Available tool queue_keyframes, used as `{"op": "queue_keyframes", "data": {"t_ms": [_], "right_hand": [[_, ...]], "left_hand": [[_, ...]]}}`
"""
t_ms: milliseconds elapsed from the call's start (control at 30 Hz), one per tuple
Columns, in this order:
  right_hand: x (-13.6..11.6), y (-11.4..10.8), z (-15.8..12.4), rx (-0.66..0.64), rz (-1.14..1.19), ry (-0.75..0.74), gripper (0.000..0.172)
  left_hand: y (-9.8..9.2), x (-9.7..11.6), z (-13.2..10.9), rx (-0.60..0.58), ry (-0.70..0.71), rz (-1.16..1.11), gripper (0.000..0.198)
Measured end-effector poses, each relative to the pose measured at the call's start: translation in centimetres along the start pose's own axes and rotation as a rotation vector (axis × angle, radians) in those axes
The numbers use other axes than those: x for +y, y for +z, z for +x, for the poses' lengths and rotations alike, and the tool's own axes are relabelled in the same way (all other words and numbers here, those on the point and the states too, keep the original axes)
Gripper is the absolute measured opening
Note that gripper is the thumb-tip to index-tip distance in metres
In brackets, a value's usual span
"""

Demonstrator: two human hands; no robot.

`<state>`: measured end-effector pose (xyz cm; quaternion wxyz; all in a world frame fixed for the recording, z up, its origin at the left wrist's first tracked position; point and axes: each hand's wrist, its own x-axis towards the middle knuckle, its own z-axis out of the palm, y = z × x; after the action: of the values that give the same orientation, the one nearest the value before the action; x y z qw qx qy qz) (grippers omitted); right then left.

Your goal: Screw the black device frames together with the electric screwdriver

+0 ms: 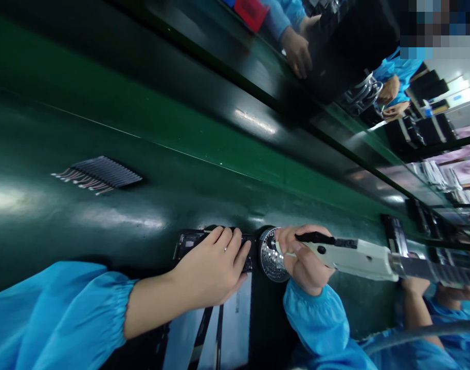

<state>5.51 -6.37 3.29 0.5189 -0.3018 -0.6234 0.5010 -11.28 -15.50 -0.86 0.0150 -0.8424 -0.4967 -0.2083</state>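
Observation:
My left hand (214, 267) lies on top of a dark flat device (188, 241) at the near edge of the green belt, fingers curled over its far edge. My right hand (302, 259) is wrapped round a white electric screwdriver (354, 254) whose body runs off to the right. Its tip end sits over a round metal dish of small screws (269, 257), just right of the device. Both my sleeves are bright blue.
A green conveyor belt (142, 195) runs across the view. A grey pack of ribbed strips (104, 172) lies on it at left. Other people's hands in blue sleeves (296, 49) work on the far side. Black trays (423, 216) stand at right. A co-worker's arm (416, 303) is close at right.

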Motion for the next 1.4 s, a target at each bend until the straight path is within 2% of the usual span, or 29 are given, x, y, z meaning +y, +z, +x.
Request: {"op": "queue_keyframes", "data": {"t_ms": [167, 333, 467, 667, 967, 1400], "right_hand": [[-0.2, -0.1, 0.2, 0.011, -0.006, -0.029, 0.027], [-3.6, -0.6, 0.4, -0.022, 0.000, -0.054, 0.027], [-5.7, 0.5, -0.4, -0.102, -0.033, 0.019, 0.026], [-4.3, 2.6, -2.0, -0.135, -0.025, 0.070, 0.024], [-4.0, 2.7, -1.8, -0.158, -0.055, 0.081, 0.027], [-3.9, 2.9, -2.4, -0.120, -0.056, 0.103, 0.027]], "left_hand": [[0.0, 0.0, 0.0, 0.002, -0.005, -0.001, 0.048], [0.2, 0.0, 0.0, -0.011, -0.003, -0.011, 0.051], [0.3, 0.0, 0.0, -0.013, -0.010, -0.023, 0.052], [0.2, 0.0, 0.1, -0.003, -0.009, -0.031, 0.052], [0.2, 0.2, 0.2, 0.008, 0.009, -0.008, 0.052], [0.1, 0.2, 0.2, 0.001, 0.014, -0.018, 0.051]]}}
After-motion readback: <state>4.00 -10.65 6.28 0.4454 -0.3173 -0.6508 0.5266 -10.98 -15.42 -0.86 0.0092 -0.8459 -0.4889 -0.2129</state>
